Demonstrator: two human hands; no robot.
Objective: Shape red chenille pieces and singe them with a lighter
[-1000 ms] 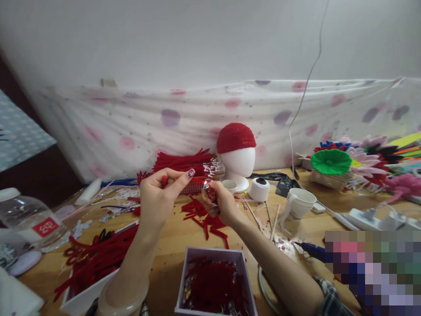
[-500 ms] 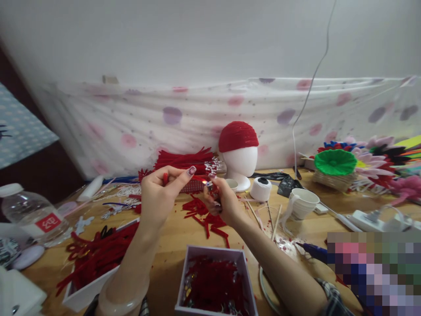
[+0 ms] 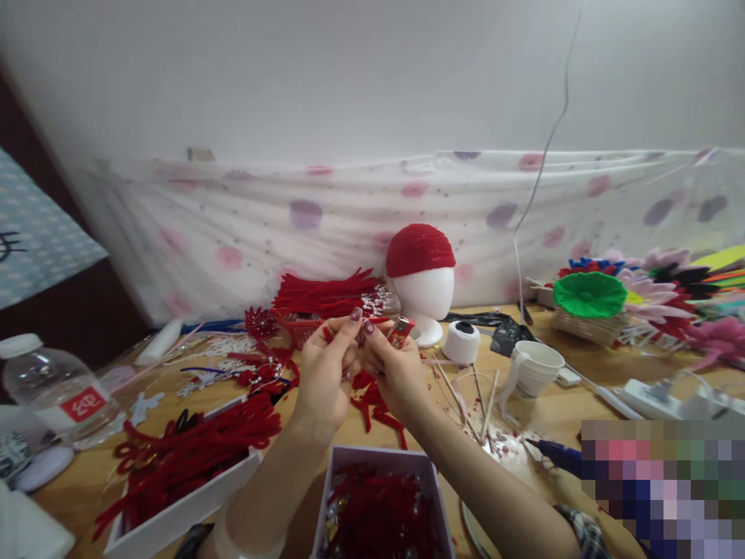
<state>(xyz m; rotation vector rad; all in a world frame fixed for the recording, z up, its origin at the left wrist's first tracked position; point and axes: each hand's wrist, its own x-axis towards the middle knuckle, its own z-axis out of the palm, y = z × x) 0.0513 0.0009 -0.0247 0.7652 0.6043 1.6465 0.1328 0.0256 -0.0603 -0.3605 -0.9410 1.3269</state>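
Left hand (image 3: 326, 369) has moved right since the last frame, so our two hands now meet, thumb tips close together, in front of the red basket (image 3: 299, 334). Our left grip is closed on a red strip (image 3: 327, 334), which shows between the fingers; its far end is hidden. Our right hand (image 3: 401, 374) is closed too, holding a red lighter (image 3: 400, 329) with its metal top up; we can't tell if the right thumb also touches the strip. Both hands are above the table (image 3: 368, 441), beyond an open box (image 3: 438, 481) of dark red pieces. Left of it we have a white tray (image 3: 195, 506) heaped with red fuzzy stems (image 3: 192, 446), and a clear bottle (image 3: 55, 396) farther left. Behind the hands: a white foam head (image 3: 426, 296) in a red cap (image 3: 420, 251), upright, with a white spool (image 3: 462, 344) just right of it and a pale cup (image 3: 538, 368) farther right. Green flower (image 3: 590, 295) is by the back right, near pink and red ones.
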